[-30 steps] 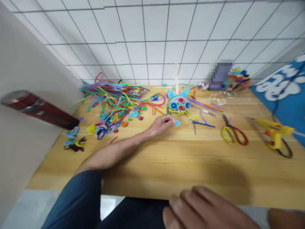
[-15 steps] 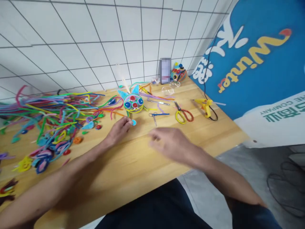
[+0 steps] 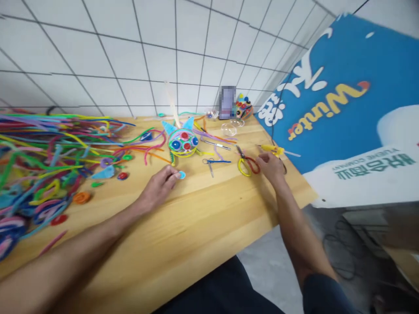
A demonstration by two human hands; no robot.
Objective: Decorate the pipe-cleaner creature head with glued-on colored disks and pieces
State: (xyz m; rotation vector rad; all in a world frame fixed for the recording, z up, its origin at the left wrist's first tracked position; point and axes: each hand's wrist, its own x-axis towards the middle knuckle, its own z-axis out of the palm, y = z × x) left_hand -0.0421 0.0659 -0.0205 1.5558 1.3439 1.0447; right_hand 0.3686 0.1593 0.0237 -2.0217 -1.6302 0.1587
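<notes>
A small light-blue disc (image 3: pixel 182 175) is pinched between the fingertips of my left hand (image 3: pixel 163 183), just in front of a colourful ball figure (image 3: pixel 183 142) with blue ears and round blue and red pieces. Over at the right, my right hand (image 3: pixel 271 166) is at the yellow glue gun (image 3: pixel 272 150), covering part of it; whether its fingers grip the gun cannot be made out. Scissors (image 3: pixel 248 164) with red and yellow handles lie just left of that hand.
Pipe cleaners (image 3: pixel 59 135) and coiled pieces spread over the left of the wooden table (image 3: pixel 183 231). Small scissors (image 3: pixel 210 165), a pen (image 3: pixel 217 145), clear shells (image 3: pixel 228 129), a phone (image 3: pixel 227 102) and a second decorated ball (image 3: pixel 244 107) lie towards the tiled wall.
My right hand has moved right, from over the middle of the table to the glue gun. My left hand still holds the blue disc. The view has shifted.
</notes>
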